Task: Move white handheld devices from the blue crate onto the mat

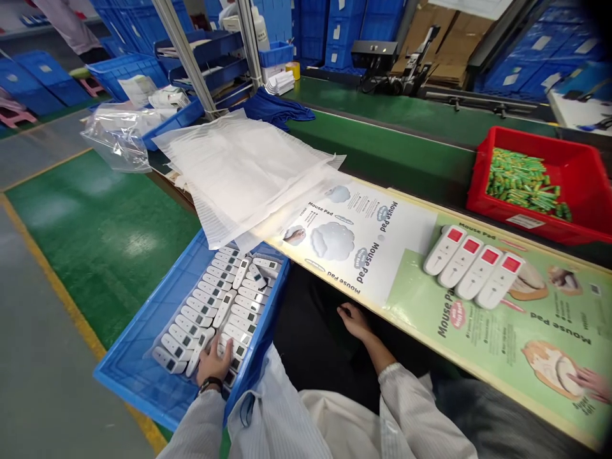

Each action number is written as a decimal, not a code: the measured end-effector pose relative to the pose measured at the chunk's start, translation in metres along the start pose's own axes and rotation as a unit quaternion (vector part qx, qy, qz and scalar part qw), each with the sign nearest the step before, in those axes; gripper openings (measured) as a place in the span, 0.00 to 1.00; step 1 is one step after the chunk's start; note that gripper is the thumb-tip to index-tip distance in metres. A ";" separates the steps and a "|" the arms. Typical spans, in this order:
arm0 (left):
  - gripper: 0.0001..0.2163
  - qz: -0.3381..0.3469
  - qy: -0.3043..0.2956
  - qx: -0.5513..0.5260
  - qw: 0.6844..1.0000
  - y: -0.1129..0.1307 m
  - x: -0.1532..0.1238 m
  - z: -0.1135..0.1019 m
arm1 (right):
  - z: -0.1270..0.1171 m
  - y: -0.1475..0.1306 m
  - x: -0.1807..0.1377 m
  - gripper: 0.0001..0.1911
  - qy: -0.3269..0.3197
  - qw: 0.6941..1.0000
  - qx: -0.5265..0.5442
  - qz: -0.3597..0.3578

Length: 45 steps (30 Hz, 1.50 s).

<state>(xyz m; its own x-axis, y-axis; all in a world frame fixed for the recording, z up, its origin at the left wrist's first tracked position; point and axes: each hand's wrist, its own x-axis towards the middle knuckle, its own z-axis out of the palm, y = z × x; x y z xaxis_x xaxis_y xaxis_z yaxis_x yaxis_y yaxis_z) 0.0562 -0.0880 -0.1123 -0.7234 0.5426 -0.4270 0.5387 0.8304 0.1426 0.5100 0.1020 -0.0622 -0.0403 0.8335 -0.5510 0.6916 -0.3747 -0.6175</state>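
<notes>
My left hand, with a dark band at the wrist, reaches into a blue bin at the lower left. Its fingers and thumb close around a white remote control, partly hidden by the hand. Rows of similar white remote controls with small dark screens fill much of the bin. Over my lap, beside the table's front edge, hangs my right hand. Its fingers are loosely bent and apart, and nothing shows in them. Several white remote controls with red screens lie side by side on the table's printed covering.
A red bin with green batteries stands at the right. White translucent sheets lie stacked on the table's left end, overhanging toward the blue bin. Behind them are a metal post and a dark blue cloth.
</notes>
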 end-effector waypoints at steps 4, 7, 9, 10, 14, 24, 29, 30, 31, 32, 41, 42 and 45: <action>0.40 0.013 -0.032 -0.002 0.999 0.003 0.003 -0.005 | 0.003 -0.004 0.000 0.12 -0.010 1.000 -0.004 -0.002; 0.37 0.036 -0.044 -0.014 0.998 0.002 0.008 -0.013 | 0.004 -0.007 0.000 0.12 -0.011 1.000 0.001 -0.005; 0.34 0.056 -0.050 -0.019 0.997 0.000 0.013 -0.019 | 0.004 -0.008 0.001 0.12 -0.009 1.000 0.007 -0.009; 0.32 0.062 -0.055 -0.020 0.996 -0.001 0.016 -0.022 | 0.004 -0.008 0.001 0.12 -0.008 1.000 0.010 -0.012; 0.28 0.064 -0.083 -0.013 0.994 -0.005 0.026 -0.029 | 0.005 -0.006 0.001 0.11 -0.011 1.000 0.014 -0.025; 0.24 0.083 -0.067 0.030 0.994 0.001 0.015 -0.037 | 0.003 -0.004 -0.001 0.11 0.007 1.000 0.022 -0.019; 0.22 0.153 -0.033 0.050 0.986 0.013 -0.005 -0.052 | 0.001 -0.005 -0.003 0.11 0.009 1.000 0.014 -0.023; 0.20 0.163 -0.021 0.053 0.985 0.012 -0.008 -0.057 | 0.001 -0.006 -0.004 0.11 0.011 0.999 0.012 -0.028; 0.19 0.166 -0.005 0.053 0.985 0.010 -0.010 -0.064 | 0.001 -0.007 -0.006 0.12 0.013 0.999 0.010 -0.036; 0.18 0.163 0.014 0.050 0.985 0.007 -0.012 -0.071 | 0.000 -0.009 -0.010 0.12 0.017 0.999 0.008 -0.045; 0.22 0.011 0.273 -0.013 0.962 -0.012 -0.018 -0.155 | 0.037 -0.139 -0.065 0.16 0.068 0.942 -0.066 -0.322; 0.23 -0.013 0.299 -0.027 0.954 -0.014 -0.019 -0.160 | 0.053 -0.167 -0.065 0.16 0.044 0.921 -0.106 -0.373; 0.21 -0.034 0.340 -0.070 0.937 -0.024 -0.021 -0.165 | 0.120 -0.241 -0.049 0.19 -0.045 0.817 -0.320 -0.478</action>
<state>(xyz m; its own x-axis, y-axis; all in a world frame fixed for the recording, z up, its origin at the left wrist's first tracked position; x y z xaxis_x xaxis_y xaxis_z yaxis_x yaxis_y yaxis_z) -0.0128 -0.0980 0.0403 -0.8878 0.4038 0.2209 0.4536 0.8487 0.2718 0.2583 0.1031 0.0461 -0.8156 0.5769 -0.0447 0.5468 0.7431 -0.3857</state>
